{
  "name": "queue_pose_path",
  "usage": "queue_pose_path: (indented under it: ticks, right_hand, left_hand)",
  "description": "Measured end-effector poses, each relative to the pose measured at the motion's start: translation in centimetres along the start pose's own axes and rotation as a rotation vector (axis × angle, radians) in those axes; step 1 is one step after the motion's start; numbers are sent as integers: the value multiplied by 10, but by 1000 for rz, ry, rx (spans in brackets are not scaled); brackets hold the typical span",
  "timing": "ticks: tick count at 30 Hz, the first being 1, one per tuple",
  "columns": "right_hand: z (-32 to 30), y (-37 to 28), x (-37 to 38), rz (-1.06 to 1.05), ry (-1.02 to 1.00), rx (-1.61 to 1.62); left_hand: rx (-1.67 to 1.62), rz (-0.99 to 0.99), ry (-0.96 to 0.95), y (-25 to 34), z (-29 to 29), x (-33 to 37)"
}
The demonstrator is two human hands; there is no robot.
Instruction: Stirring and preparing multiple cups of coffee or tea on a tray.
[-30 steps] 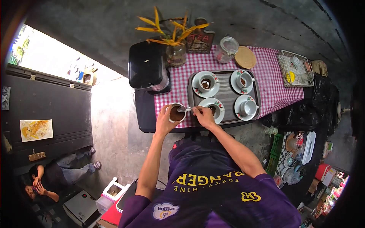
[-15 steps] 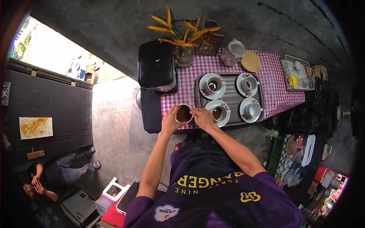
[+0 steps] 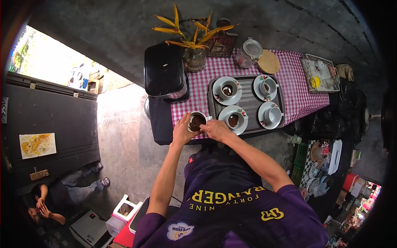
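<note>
Perhaps a small café: tray (image 3: 248,99) of cups (image 3: 233,120).

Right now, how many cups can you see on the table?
5. Four sit on saucers on the grey tray: back-left cup, back-right cup, front-left cup, front-right cup. A fifth cup sits off the tray, between the left hand and right hand.

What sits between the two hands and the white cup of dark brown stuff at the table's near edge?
Nothing visible. The left hand touches the white cup of dark brown contents on its left side; the right hand rests against its right side. The grey tray lies just beyond, to the right.
</note>
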State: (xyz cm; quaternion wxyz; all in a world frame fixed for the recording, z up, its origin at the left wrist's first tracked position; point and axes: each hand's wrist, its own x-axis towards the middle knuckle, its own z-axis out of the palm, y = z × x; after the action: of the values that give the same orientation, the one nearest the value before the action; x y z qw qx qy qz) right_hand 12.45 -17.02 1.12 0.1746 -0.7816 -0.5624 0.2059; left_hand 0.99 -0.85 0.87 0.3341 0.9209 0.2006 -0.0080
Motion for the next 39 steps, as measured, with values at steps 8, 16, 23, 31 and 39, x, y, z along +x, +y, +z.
queue_pose_path:
  ticks: [8, 16, 23, 31, 39]
  right_hand:
    - [6, 3, -1, 172, 205, -18]
    - [14, -7, -11, 436, 327, 439]
    - [3, -1, -19, 618, 390, 743]
    - [10, 11, -24, 603, 454, 864]
    - [16, 15, -24, 609, 444, 934]
  left_hand:
    - [11, 9, 7, -3, 3, 0]
    - [-1, -18, -2, -3, 4, -1]
    - [11, -15, -9, -4, 4, -1]
    - [8, -6, -8, 0, 1, -1]
    - [10, -5, -21, 0, 0, 0]
